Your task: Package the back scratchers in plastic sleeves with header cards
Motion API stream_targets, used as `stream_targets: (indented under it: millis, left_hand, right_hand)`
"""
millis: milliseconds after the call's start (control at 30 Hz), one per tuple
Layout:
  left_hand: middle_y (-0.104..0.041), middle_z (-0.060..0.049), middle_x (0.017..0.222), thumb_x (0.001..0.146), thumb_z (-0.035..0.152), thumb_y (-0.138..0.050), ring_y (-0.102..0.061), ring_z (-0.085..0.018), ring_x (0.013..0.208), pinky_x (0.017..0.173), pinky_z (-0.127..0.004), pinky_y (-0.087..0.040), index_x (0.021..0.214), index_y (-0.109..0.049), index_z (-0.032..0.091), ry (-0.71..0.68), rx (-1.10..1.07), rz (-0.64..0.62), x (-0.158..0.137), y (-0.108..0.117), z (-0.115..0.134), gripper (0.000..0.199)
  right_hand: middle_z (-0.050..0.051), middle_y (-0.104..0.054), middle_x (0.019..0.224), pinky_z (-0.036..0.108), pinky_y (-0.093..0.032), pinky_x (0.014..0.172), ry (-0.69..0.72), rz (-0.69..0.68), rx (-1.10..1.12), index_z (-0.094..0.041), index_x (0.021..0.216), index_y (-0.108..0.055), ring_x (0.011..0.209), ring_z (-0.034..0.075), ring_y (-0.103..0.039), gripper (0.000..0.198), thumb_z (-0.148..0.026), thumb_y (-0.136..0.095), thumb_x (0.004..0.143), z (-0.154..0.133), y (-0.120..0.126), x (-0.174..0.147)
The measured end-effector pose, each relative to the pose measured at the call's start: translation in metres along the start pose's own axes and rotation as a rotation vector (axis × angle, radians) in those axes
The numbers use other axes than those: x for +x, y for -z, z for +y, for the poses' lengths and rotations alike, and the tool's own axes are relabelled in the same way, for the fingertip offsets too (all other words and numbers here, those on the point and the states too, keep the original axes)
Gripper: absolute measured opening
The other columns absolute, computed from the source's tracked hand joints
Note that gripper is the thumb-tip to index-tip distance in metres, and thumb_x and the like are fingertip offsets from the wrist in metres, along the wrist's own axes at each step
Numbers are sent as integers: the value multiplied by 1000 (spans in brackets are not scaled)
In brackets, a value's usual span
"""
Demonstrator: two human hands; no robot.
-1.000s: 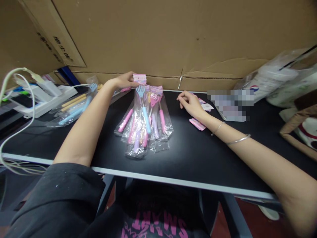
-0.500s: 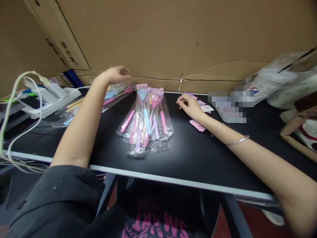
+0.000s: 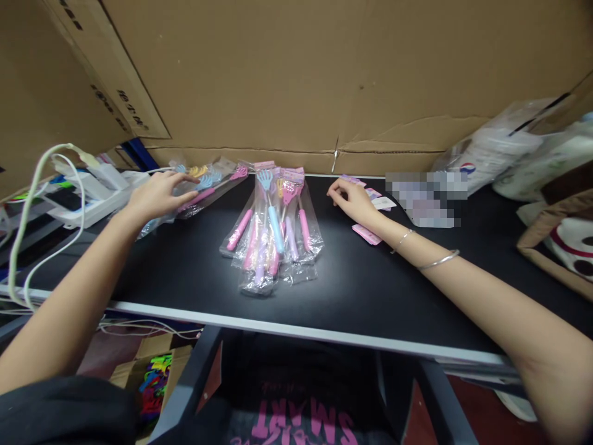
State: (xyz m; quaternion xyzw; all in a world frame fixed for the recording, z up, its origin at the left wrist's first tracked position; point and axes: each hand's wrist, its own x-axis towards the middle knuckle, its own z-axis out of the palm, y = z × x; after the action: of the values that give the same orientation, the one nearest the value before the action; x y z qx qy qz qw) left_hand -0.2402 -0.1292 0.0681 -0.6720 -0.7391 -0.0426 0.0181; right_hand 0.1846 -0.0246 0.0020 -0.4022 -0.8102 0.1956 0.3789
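My left hand (image 3: 161, 193) is open, its fingers stretched and thumb apart. It hovers over or rests on a pile of back scratchers (image 3: 204, 196) in clear bags at the table's left; contact cannot be told. In the middle lies a fanned-out group of bagged back scratchers (image 3: 277, 228) with pink, blue and purple handles and pink header cards. To their right my right hand (image 3: 351, 201) rests with curled fingers, thumb near the index finger, nothing visible in them. Beside and partly under it are pink and white cards (image 3: 382, 203).
A white power strip (image 3: 99, 198) with cables (image 3: 23, 247) stands at the left. Cardboard (image 3: 278, 74) walls the back. At the right are a bagged cup (image 3: 491, 154), a blurred-out packet (image 3: 421, 201) and a tan bag (image 3: 551, 228). A box of colourful pieces (image 3: 157, 383) sits below.
My left hand has moved left and down, from above the table's back edge onto the left pile of back scratchers. My right hand has stayed in place.
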Motion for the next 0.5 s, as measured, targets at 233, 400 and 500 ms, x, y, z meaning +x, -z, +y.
stream_targets:
  millis: [233,400,500]
  left_hand:
    - [-34,-13,166,89,77,-26,-42,-38,148,121,-48,-33,157,-27,16,159,18,-113,-50,-9,-11,91]
    - [-25,-10,169,91,75,-27,-37,-36,152,119,-49,-35,161,-17,20,166,91,-117,-60,-11,-2,90]
    - [-31,-13,167,95,68,-25,-44,-40,146,110,-49,-42,162,-17,21,199,157,-103,-62,-6,6,83]
  right_hand:
    - [-1,-63,59,35,-45,77,-17,64,-16,-23,80,-56,65,20,-63,8,-22,-53,88,0,2,-1]
    - [-1,-65,60,36,-46,81,-44,99,-66,-24,83,-57,65,21,-64,8,-24,-53,89,-3,2,-2]
    - [-1,-66,61,36,-46,82,-51,103,-101,-24,84,-58,66,21,-65,9,-26,-52,90,-5,2,-2]
